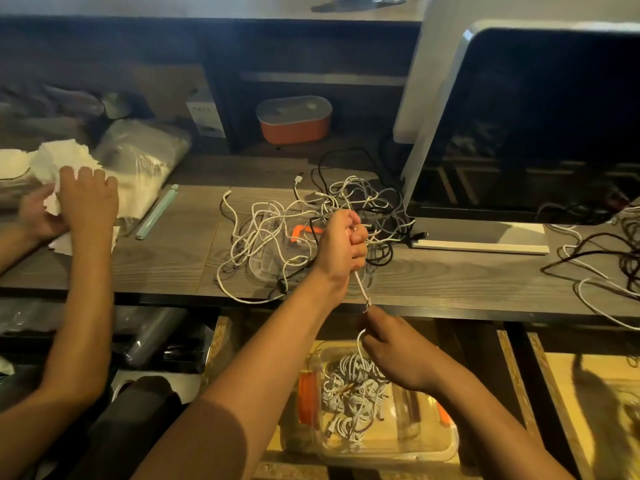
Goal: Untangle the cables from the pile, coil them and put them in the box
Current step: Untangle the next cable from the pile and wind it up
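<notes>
So the white cable (362, 289) is the one being worked on: it runs taut from the pile (311, 216) down past the front edge of the tabletop (166, 258) toward the box (446, 441). The box sits lower down in front of the person, with a bunch of coiled cables (349, 386) already in it. The pile itself is mid-tabletop, white and black leads all knotted together, just left of the monitor (536, 116). I'd call this the untangling step, roughly mid-job, since plenty is boxed but a big knot is left up top. The left hand (341, 240) is up at the pile, grip clenched into a fist round the cable where it leaves the tangle. The right hand (394, 351) is lower, over the box, grip nearly closed and pinching the same cable near a small knot or plug, too blurry to say which. The next move, I reckon, calls for pulling that cable free without dragging the whole pile off the edge, so the left hand has to hold the tangle back or feed loops through, then coil. Off to the left, another person's hands (88, 202) are on some tissue (59, 157), not part of this.
</notes>
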The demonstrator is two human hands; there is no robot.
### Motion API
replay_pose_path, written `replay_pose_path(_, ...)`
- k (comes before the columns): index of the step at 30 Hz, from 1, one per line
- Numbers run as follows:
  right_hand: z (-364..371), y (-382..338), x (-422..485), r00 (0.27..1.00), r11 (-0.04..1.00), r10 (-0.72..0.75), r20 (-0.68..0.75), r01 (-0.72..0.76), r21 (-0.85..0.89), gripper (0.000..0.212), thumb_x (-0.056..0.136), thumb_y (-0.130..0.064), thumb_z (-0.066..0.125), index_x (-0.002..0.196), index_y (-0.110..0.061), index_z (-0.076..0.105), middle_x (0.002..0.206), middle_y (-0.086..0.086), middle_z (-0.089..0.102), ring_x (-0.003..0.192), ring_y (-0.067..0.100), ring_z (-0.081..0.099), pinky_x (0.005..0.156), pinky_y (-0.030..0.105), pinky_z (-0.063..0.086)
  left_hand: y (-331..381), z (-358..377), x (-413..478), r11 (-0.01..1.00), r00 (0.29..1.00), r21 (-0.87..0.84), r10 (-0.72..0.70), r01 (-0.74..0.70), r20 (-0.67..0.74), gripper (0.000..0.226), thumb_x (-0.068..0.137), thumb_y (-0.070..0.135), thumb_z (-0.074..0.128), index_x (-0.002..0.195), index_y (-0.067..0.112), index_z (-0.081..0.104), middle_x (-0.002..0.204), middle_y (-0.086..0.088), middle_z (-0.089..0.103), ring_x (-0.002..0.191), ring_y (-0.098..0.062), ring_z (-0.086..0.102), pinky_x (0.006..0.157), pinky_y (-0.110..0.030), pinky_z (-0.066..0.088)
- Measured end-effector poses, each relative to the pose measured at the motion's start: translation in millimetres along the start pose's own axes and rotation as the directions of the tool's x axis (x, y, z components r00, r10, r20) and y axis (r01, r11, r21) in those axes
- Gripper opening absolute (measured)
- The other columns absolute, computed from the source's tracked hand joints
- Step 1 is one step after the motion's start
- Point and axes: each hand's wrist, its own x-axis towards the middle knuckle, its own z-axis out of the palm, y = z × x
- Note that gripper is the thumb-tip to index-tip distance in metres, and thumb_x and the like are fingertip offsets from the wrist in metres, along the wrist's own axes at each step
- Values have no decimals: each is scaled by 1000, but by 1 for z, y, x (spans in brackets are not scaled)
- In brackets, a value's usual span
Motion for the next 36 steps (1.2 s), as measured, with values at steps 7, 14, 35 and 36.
replay_pose_path(7,-7,3,-6,999,999,50,-14,-50,0,13,94,-25,49,102,-16,53,97,-1,59,86,15,55,77,34,46,-13,-11,2,959,990,277,22,-59,136,34,89,-12,32,83,18,45,82,0,37,68,-10,32,62,-23,29)
replay_pose_path(14,-18,-4,-10,999,994,-38,10,39,-100,16,97,-25,45,106,-19,57,90,-2,62,78,13,57,73,37,48,-38,-25,0,344,934,869,115,-357,338,15,96,6,34,92,19,41,93,8,38,90,-12,38,79,-28,34)
replay_pose_path(35,-52,19,5,813,945,175,-555,19,325,7,80,-26,67,77,-20,66,72,0,65,66,6,60,59,20,49,-26,-35,-25,915,872,381,-289,131,396,41,99,0,36,138,6,42,141,-3,45,130,-13,41,108,-23,32)
replay_pose_path(36,-44,20,6,813,927,196,-548,29,375,9,81,-25,67,76,-18,66,69,0,64,62,4,58,57,19,48,-24,-32,-28,960,873,182,-272,214,406,40,99,-2,32,137,3,41,142,-7,45,131,-13,41,109,-25,30)
